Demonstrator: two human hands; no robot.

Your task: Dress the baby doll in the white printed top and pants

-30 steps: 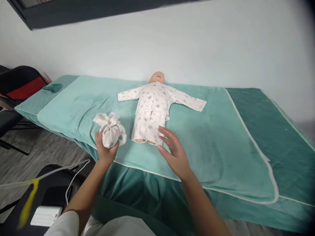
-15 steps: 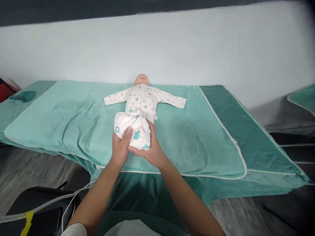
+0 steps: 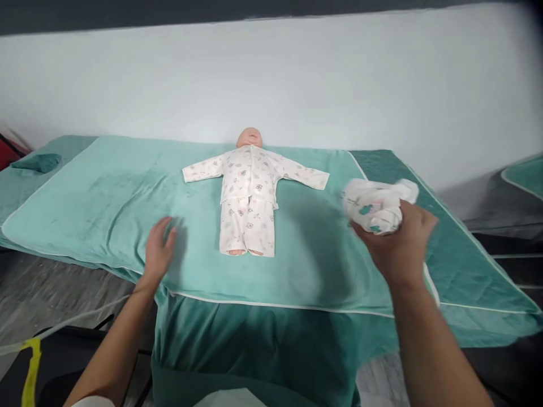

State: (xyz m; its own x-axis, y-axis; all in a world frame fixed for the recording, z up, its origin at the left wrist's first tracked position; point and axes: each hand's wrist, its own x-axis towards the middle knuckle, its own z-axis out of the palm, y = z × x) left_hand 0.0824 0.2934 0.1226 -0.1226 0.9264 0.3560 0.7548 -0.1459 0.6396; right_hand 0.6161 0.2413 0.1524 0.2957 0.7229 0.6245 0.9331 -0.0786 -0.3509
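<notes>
A baby doll [image 3: 250, 137] lies on its back in a white printed top [image 3: 249, 175] and matching trousers [image 3: 246, 223], arms spread and feet barely showing at the cuffs. To the doll's right, my right hand [image 3: 396, 240] is closed around a bunched white cloth [image 3: 375, 206] with teal and pink prints, held above the bedding. My left hand [image 3: 160, 249] is at the doll's left, holding nothing, with thumb and fingers apart.
A pale green blanket [image 3: 127, 169] with white piping covers a darker green bed [image 3: 475, 282] against a white wall [image 3: 271, 79]. At lower left are a black chair [image 3: 55, 362], a cable [image 3: 76, 322] and yellow tape [image 3: 31, 367].
The bunched cloth has moved from over the doll's legs to the right in my right hand, uncovering the trousers. My left hand has let go of it and moved left.
</notes>
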